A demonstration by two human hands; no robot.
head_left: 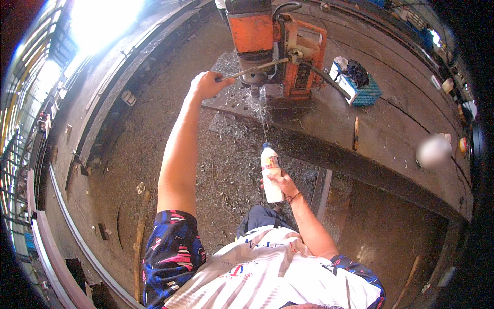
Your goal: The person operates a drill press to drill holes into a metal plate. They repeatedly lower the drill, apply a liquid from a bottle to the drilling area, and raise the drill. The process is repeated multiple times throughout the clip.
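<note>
My left hand (208,85) is closed around the end of a long feed lever (265,66). That lever joins the side of an orange drill press (249,32), which looks like a magnetic-base drill. In my right hand (280,181) is a white squeeze bottle (270,164) with a dark cap, its nozzle tilted up toward the drill. A thin stream of liquid runs from the nozzle to the spindle (254,90). Under the drill lies a dark steel plate (234,99) with several holes, strewn with metal shavings. The cutting tip is too small to make out.
Right of the drill stands a blue and white box (363,92) with dark cloth on top. A stick-like piece (356,133) lies on the steel beam (329,136). Shavings cover the ground (216,175) below. Long metal rails (85,252) run along the left.
</note>
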